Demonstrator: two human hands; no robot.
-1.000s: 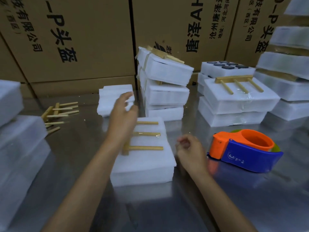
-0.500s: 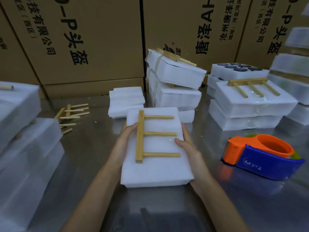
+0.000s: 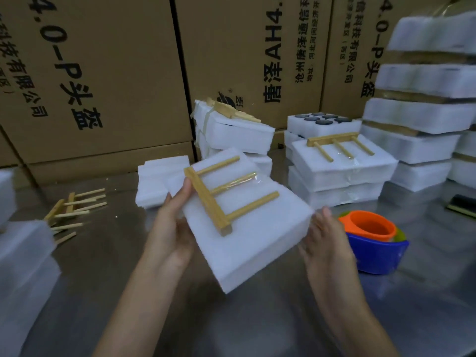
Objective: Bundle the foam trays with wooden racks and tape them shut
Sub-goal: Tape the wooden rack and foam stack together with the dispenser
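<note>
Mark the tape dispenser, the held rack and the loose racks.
tape dispenser (image 3: 368,229), head view, orange rim.
held rack (image 3: 207,200), head view, crossbar.
loose racks (image 3: 74,208), head view, middle of pile.

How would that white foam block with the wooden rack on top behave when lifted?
The white foam bundle probably weighs little: the left hand and right hand hold it tilted by its edges. It looks fairly stiff, not sagging. The wooden rack seems taped down, so unlikely to slide.
</note>
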